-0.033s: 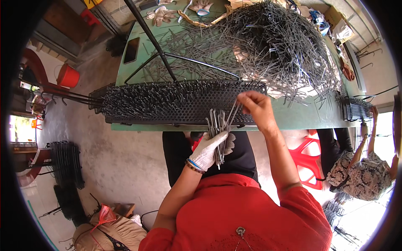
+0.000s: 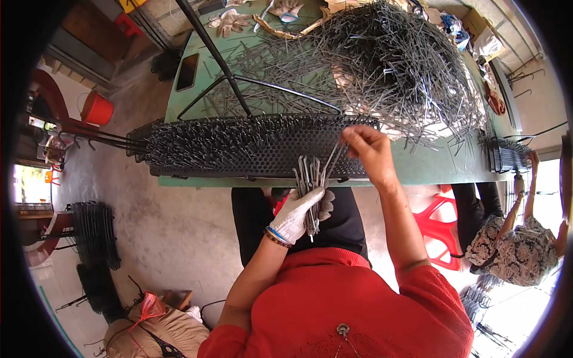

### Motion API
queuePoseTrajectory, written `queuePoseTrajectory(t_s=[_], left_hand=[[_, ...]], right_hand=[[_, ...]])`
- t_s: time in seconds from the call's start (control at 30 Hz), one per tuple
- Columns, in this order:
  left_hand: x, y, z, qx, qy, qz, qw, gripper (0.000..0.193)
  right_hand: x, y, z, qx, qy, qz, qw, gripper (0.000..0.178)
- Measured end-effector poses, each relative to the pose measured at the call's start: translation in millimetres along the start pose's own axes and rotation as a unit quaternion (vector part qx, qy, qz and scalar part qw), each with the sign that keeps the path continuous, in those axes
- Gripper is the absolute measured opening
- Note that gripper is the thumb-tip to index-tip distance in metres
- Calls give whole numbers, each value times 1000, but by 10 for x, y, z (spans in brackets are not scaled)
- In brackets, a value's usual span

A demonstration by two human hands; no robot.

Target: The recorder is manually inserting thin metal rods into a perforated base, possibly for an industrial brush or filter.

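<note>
My left hand [image 2: 298, 216], in a white knit glove, is closed round a bundle of thin metal hooks [image 2: 309, 172] in front of my lap, their bent ends pointing up. Bare and pinched, my right hand [image 2: 371, 156] holds the upper end of a thin metal rod [image 2: 335, 153] that slants up from the bundle. Both hands are at the near edge of a long black perforated rack [image 2: 301, 149]. Many dark hooks [image 2: 203, 146] stand packed in its left and middle holes; the holes on the right show bare.
Behind the rack, a large heap of loose metal rods [image 2: 400, 65] covers the green table [image 2: 262, 48]. A black frame post [image 2: 218, 56] rises from the rack. A phone [image 2: 187, 71] and gloves [image 2: 230, 22] lie at the far left. At right, another person [image 2: 513, 247] works beside a red stool [image 2: 439, 230].
My right hand has shifted slightly up and to the right, with the rod's upper end still in its pinch. My left hand and the bundle have stayed in place.
</note>
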State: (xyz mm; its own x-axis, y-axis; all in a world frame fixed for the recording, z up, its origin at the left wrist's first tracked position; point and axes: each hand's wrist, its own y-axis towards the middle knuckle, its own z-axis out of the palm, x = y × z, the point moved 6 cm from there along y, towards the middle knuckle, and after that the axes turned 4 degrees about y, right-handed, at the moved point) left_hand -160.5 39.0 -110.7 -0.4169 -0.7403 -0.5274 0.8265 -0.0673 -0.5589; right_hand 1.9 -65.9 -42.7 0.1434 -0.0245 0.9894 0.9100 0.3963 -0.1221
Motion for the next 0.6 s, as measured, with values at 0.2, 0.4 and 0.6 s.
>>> queuePoseTrajectory(t_s=[0.2, 0.4, 0.6], left_hand=[[61, 31, -26, 2, 14, -7, 1000, 15], [79, 30, -11, -5, 15, -17, 1000, 14], [100, 44, -35, -1, 17, -19, 1000, 15]], right_hand=[[263, 264, -116, -67, -76, -148, 984, 19], [257, 430, -33, -31, -153, -264, 952, 14], [309, 370, 58, -25, -201, -326, 923, 13]])
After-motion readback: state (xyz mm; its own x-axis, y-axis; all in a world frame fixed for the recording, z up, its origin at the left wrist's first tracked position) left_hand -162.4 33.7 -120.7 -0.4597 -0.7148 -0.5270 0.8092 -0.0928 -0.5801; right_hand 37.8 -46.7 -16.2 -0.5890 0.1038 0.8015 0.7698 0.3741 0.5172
